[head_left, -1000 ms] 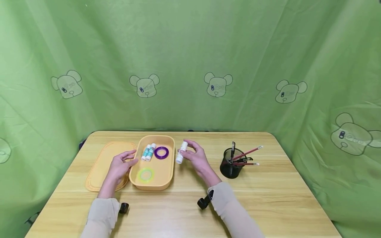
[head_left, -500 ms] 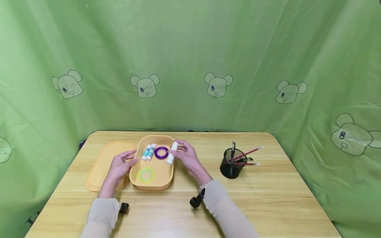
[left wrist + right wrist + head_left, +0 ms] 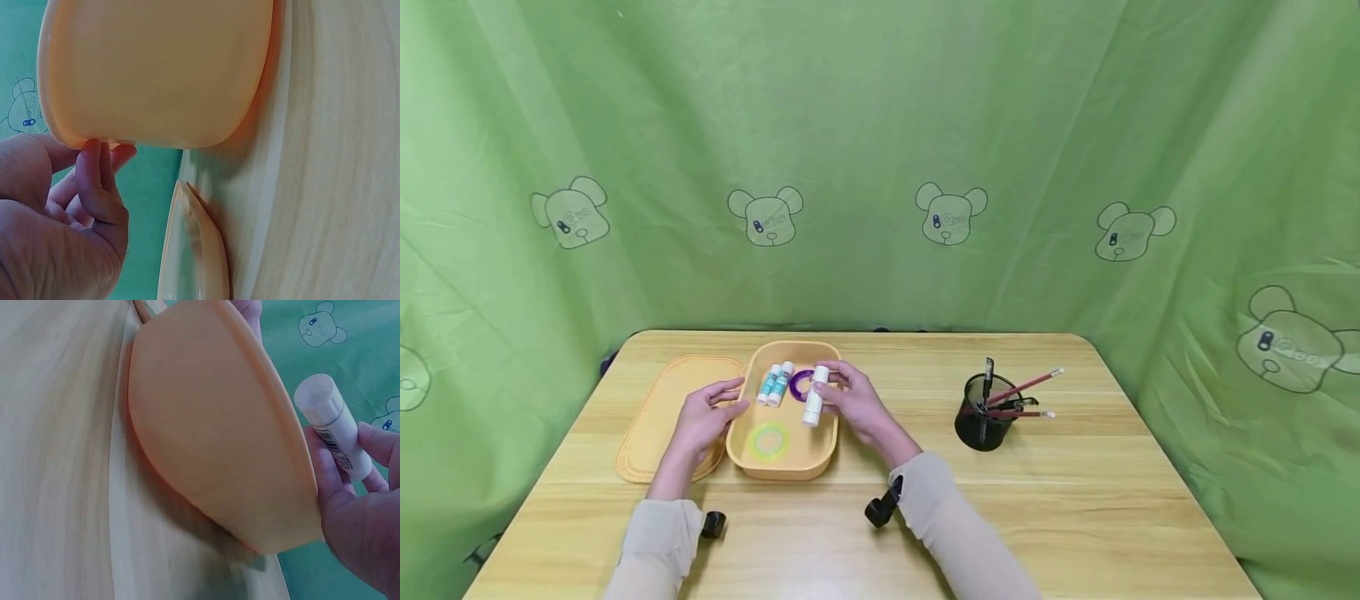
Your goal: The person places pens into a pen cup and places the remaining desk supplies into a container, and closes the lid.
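My right hand (image 3: 856, 402) pinches a white glue stick (image 3: 816, 397) above the right half of a pale orange box (image 3: 784, 472). In the right wrist view the glue stick (image 3: 334, 425) slants, a barcode on its side, beside the box's outer wall (image 3: 212, 419). My left hand (image 3: 702, 418) holds the box's left rim; in the left wrist view its thumb and fingers meet at the rim. Inside the box lie two teal-and-white glue sticks (image 3: 774, 384), a purple ring (image 3: 797, 387) partly hidden by the held stick, and a yellow-green ring (image 3: 767, 442).
The orange lid (image 3: 655, 417) lies flat left of the box, partly under my left forearm. A black mesh pen holder (image 3: 981, 427) with pencils and pens stands to the right on the wooden table (image 3: 1075, 500). A green curtain (image 3: 865, 125) encloses the back and sides.
My right hand has moved left with the glue stick, from beside the box's right edge to over its inside. My left hand and the box have stayed put.
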`<state>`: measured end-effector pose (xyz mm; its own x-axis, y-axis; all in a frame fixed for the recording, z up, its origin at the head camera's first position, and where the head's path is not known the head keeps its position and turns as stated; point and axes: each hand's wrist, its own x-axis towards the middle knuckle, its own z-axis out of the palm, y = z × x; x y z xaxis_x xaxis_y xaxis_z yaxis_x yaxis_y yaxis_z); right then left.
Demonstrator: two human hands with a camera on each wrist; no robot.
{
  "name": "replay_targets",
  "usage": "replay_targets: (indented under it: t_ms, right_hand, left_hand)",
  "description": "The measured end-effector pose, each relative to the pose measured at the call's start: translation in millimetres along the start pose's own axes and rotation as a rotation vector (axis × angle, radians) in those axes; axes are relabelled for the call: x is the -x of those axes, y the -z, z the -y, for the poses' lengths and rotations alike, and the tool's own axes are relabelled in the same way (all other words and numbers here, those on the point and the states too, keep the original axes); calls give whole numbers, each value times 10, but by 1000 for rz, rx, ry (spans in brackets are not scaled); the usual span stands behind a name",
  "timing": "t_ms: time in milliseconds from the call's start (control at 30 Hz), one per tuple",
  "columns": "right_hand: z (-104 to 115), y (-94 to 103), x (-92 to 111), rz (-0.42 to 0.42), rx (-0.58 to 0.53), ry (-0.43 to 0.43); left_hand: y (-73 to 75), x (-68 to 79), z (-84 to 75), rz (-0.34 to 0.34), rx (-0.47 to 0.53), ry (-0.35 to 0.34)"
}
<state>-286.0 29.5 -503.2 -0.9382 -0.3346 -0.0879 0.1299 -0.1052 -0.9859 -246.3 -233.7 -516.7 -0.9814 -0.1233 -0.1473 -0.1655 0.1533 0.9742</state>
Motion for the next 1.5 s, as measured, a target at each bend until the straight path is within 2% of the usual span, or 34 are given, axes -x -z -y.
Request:
replay_targets:
  t_ms: [300,433,533,667,1167,1367,1500]
  right_hand:
    - [26,-267,15,33,-30,-45]
    - [13,-421,32,54,-76,-97]
    - [-17,-519,43,48,-121,-153]
    - [-67,-599,33,19,-125,-189]
    - [-118,-651,-28,-25,78,-245]
    - [-136,-701,-35,-108,217,-230]
    - [-144,-727,-30,-154,250,-220]
  left_hand:
    - [8,-6,-4,0,-16,-6]
    - [-1,-10,-3,-3,-10,-4]
    - [-7,-7,-9,-2,-3,-2]
    - [-7,-4,-20,3,-1,1]
    - [-22,8,-27,4,-15,12]
    - [-11,-7,-13,5,-8,6]
    - [0,-11,-3,8,0,-1]
